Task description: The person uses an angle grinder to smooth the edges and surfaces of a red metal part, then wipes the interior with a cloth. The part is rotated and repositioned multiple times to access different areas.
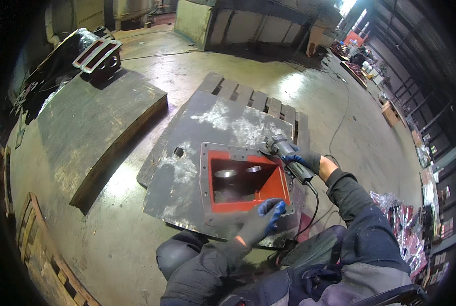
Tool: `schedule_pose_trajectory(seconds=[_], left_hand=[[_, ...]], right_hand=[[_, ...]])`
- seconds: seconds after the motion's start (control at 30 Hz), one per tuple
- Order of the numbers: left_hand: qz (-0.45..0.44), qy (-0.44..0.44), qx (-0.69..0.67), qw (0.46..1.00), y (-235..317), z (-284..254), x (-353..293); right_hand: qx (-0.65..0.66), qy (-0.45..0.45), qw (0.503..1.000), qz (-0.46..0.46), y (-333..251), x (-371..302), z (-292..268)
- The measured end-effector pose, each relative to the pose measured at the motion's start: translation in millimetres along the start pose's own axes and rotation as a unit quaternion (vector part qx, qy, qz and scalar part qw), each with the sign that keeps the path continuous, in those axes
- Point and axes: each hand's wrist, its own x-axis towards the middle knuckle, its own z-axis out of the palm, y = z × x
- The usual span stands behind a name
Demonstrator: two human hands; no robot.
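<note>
Right now the angle grinder (287,155) is gripped in the right hand (304,159), fingers wrapped tight around its dark body, with the disc end pointed away from the hand, up and to the left. Its long axis is laid diagonally, running from the wrist out toward the far right corner of the red-painted metal housing (248,183). That corner is met just beyond the disc; whether the disc is touching the grey flange cannot be told from this view.

The left hand (261,220) is rested on the near edge of the housing, fingers spread flat and clamped on nothing. From this hand the housing's open cavity is found straight ahead, with two round bores seen in its floor. The grinder is well apart from the left hand, off across the cavity to its far right, so the right hand is plainly the nearer one to the working corner.

The housing is carried on a dark steel plate (197,148), laid over a wooden pallet (258,99) on the floor. A power cord (315,204) is trailed back from the grinder past the right forearm.
</note>
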Motion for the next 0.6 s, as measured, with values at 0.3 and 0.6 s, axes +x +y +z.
schedule_pose_trajectory(seconds=[0.3, 0.6], left_hand=[[0.134, 0.121, -0.020, 0.983, 56.7, -29.9, 4.0], [0.168, 0.166, 0.009, 0.972, 78.5, -44.9, 1.8]], right_hand=[[0.187, 0.026, 0.981, 0.034, 61.2, -63.2, -6.5], [0.357, 0.076, 0.930, 0.047, 143.7, -163.1, 44.7]])
